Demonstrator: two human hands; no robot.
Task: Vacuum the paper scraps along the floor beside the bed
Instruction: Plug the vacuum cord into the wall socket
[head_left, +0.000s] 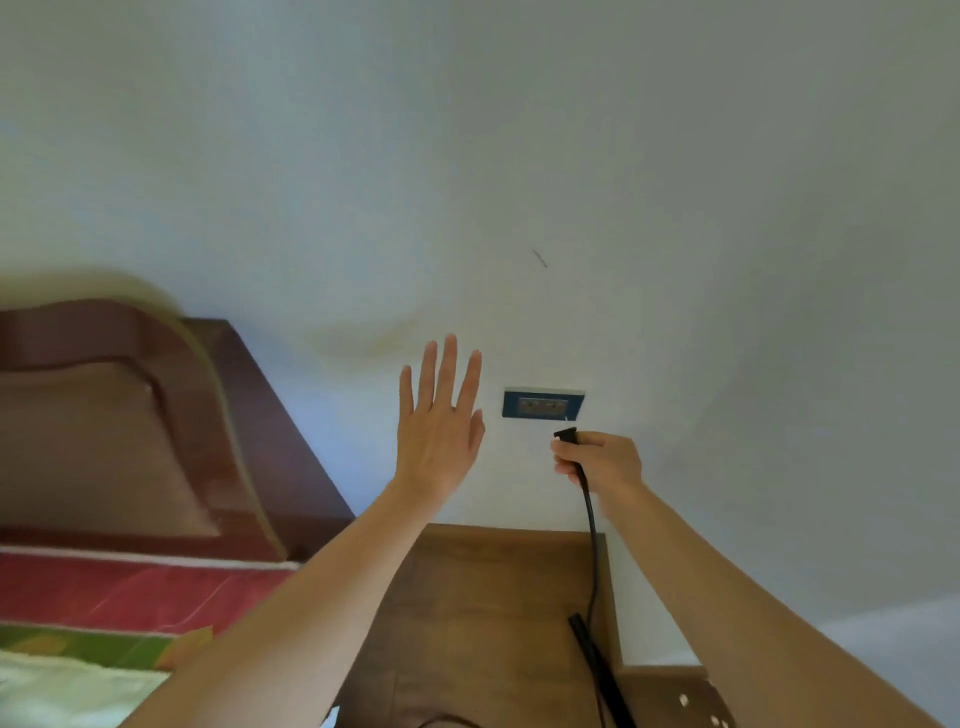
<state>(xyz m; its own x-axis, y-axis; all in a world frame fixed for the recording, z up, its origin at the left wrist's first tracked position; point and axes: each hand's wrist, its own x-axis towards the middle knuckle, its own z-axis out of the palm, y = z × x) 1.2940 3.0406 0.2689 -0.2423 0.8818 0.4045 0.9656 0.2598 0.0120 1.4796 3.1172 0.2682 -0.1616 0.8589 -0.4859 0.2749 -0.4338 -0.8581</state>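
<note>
My right hand (605, 460) grips a black power plug (567, 435) just below a blue wall socket (543, 404) on the pale wall. From the plug a black cord (592, 530) hangs down over a wooden bedside cabinet. My left hand (441, 431) is raised flat against the wall, left of the socket, with its fingers spread and nothing in it. A black tube (597, 670), perhaps part of the vacuum, leans at the bottom. No paper scraps or floor are in view.
A dark red wooden headboard (156, 415) and the bed with a red and green cover (104, 597) fill the left. The brown wooden cabinet (493, 597) stands between the bed and the wall. A brown piece with pale dots (685, 696) sits at the bottom right.
</note>
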